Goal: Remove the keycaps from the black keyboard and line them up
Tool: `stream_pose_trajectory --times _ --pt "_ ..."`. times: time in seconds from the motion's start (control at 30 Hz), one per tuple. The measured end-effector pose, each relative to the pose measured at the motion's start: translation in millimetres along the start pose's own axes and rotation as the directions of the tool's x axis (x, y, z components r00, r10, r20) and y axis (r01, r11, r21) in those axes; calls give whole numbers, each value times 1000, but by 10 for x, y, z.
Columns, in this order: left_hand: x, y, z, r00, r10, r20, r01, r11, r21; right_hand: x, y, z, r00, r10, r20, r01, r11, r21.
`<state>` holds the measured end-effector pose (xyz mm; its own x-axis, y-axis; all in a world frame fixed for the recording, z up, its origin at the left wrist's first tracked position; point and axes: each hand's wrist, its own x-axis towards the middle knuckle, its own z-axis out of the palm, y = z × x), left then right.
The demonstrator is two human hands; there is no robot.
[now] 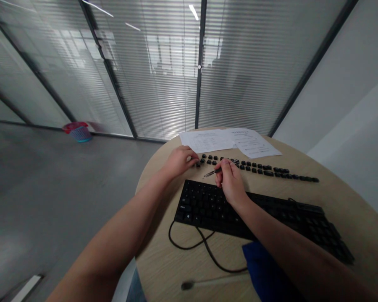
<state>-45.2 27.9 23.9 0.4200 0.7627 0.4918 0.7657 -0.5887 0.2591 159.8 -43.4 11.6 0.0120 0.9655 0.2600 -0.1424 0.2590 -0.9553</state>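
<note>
My left hand (181,161) rests at the left end of two rows of loose black keycaps (214,162). Its thumb and fingertips are pinched together on a keycap (198,164) there, mostly hidden by the fingers. My right hand (229,178) is closed around a slim pen-like tool (212,172), dark with a shiny tip that points left and down; its exact kind is hard to make out. Below both hands lies a black keyboard (204,205), slightly slanted, partly covered by my right forearm.
Printed sheets (208,140) lie at the table's far edge. A black cable (208,243) loops in front of the keyboard, near a blue cloth (264,268) and a thin-handled brush-like item (187,285). The round wooden table (164,268) stands by a glass partition; a basket (80,132) is on the floor.
</note>
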Motion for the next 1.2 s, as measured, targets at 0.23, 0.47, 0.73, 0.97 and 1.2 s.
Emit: stream_pose_trajectory --times 0.23,0.47,0.73,0.97,1.2 --pt "-21 243 -38 979 81 185 -54 987 -149 20 -401 -122 993 -26 115 34 998 -61" --pt "-42 389 83 893 223 391 -144 964 -222 -146 -521 -182 911 175 373 -73 960 -271" --pt "-67 442 224 879 143 454 -112 989 -94 -225 -57 -114 918 225 327 -130 949 -288" --pt "-58 484 214 864 100 493 -88 995 -49 -251 8 -182 886 187 425 -46 946 -322" --pt "-65 466 274 865 84 495 -99 995 3 -265 -47 -191 840 136 525 103 911 -401"
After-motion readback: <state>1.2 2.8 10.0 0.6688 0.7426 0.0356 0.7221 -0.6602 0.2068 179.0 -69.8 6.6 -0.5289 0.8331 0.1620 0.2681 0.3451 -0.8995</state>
